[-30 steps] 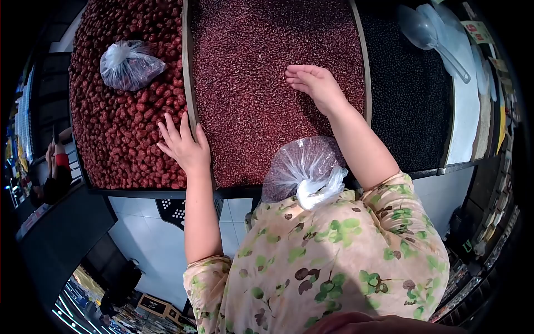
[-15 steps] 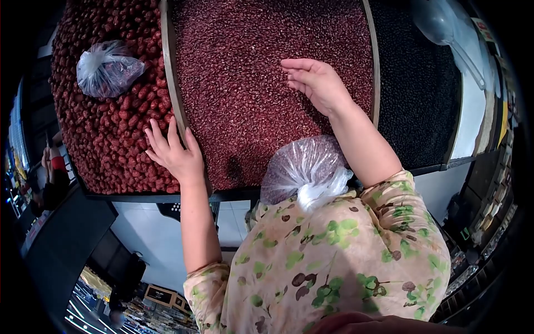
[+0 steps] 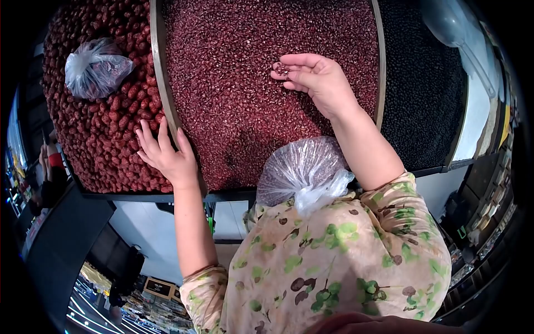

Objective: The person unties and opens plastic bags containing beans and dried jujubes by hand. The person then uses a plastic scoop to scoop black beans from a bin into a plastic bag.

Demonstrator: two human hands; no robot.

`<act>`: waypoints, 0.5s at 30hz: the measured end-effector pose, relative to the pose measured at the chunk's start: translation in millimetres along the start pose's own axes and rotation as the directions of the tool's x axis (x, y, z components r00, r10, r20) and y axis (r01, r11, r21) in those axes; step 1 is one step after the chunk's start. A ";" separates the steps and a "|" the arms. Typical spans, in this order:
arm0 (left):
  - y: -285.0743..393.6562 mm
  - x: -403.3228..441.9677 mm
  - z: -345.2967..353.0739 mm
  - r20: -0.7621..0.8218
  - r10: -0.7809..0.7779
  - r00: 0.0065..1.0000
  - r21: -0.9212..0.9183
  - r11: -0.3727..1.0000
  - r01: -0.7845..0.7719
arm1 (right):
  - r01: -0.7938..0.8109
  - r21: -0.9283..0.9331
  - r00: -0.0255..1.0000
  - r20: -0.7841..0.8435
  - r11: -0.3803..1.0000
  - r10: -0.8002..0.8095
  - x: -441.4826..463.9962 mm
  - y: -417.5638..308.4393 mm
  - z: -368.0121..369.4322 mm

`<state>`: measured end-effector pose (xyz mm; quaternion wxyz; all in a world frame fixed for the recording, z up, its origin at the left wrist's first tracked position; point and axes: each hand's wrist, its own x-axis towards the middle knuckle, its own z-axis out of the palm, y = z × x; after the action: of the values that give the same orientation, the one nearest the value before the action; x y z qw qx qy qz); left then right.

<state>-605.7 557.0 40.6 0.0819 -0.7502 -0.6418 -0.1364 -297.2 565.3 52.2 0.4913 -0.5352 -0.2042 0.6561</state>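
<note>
My right hand (image 3: 320,83) is held over the bin of small red beans (image 3: 233,61), palm turned up and fingers curled, with a few beans on the fingers. My left hand (image 3: 169,156) rests with spread fingers at the lower right of the red dates (image 3: 111,142), its thumb beside the wooden divider (image 3: 161,72). A knotted clear bag of beans (image 3: 300,170) lies at the near edge of the bean bin, against my shirt. Another tied clear bag (image 3: 97,68) sits on the dates.
Black beans (image 3: 423,83) fill the bin at the right, past a second divider (image 3: 381,61). A clear plastic scoop (image 3: 445,25) lies at the upper right. At the far left, another person (image 3: 50,172) is partly visible.
The view has shifted, so the bins and bag of dates appear further left. Beans now show on my right hand's fingers. My left hand stays spread by the divider.
</note>
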 end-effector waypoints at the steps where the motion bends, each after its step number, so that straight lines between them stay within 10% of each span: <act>1: 0.2 0.1 0.0 -0.003 0.001 1.000 -0.001 1.000 -0.001 | 0.007 -0.018 1.000 0.012 1.000 -0.006 -0.1 0.6 -0.7; 15: -3.6 -1.7 2.2 -0.015 0.002 1.000 -0.026 1.000 -0.003 | 0.048 -0.029 0.998 0.041 0.998 -0.046 -2.2 0.7 1.0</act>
<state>-609.2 556.6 37.8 0.0772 -0.7510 -0.6383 -0.1503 -298.4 563.4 53.1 0.4943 -0.5243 -0.2365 0.6518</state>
